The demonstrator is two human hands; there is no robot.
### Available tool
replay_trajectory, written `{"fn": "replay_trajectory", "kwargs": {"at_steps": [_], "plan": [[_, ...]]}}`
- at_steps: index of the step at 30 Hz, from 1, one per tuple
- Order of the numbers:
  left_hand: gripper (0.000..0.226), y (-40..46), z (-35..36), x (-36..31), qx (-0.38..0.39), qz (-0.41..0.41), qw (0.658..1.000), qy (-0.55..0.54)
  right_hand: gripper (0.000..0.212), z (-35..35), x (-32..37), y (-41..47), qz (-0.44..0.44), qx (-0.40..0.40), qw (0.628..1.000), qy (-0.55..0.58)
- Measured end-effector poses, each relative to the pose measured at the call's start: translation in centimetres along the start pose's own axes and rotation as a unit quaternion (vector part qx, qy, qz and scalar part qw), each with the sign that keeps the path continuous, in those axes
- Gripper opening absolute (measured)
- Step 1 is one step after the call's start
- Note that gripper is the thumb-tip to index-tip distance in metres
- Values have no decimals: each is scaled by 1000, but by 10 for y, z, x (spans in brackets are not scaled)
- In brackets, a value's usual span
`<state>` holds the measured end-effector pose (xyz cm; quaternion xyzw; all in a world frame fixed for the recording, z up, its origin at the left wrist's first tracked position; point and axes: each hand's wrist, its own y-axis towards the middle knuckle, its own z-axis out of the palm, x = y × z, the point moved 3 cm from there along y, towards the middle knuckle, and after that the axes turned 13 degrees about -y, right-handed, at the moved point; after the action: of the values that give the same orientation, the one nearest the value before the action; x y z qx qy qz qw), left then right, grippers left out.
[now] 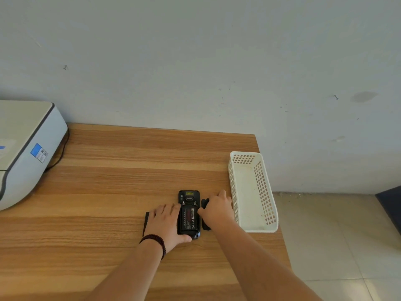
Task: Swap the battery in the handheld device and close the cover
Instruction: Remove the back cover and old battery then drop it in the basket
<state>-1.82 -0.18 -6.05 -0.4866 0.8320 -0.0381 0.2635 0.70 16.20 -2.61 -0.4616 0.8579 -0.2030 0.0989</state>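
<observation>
Two bare hands work a black handheld device (188,213) lying face down on a wooden table (108,170).

The left hand (166,224) rests flat and unclenched against the device's left side, thumb at its lower end, partly covering a flat black piece (146,222). The right hand (217,208) lies over another black piece (204,203) just right of the device, thumb touching the labelled battery (189,220) in the uncovered bay; whether it grasps is unclear. A white basket (269,205) stands beside them.

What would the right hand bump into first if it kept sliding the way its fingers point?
The right hand points away and slightly left, so nothing but bare table until the wall. The white basket probably stays just beside its path.
</observation>
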Motion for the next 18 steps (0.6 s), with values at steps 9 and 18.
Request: {"fn": "replay_trajectory", "kwargs": {"at_steps": [9, 18], "plan": [[105, 2, 8, -2, 21, -12, 999, 30, 50, 26, -4, 11, -11, 17, 1000, -22], [104, 3, 10, -2, 24, -28, 999, 29, 51, 43, -9, 15, -24, 5, 999, -42]]}}
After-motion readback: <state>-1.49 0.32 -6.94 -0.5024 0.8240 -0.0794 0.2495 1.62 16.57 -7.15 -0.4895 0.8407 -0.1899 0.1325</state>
